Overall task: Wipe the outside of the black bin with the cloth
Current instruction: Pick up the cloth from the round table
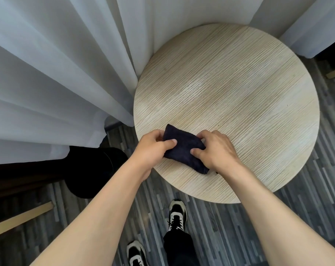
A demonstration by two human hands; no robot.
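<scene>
A dark folded cloth lies near the front left edge of a round light-wood table. My left hand pinches its left side, thumb on top. My right hand grips its right side with bent fingers. The black bin stands on the floor to the left of the table, below my left forearm, partly under the curtain and in shadow.
White sheer curtains hang along the left and behind the table. The floor is grey striped carpet. My shoes stand at the table's near edge. A wooden leg crosses the lower left; dark furniture sits far left.
</scene>
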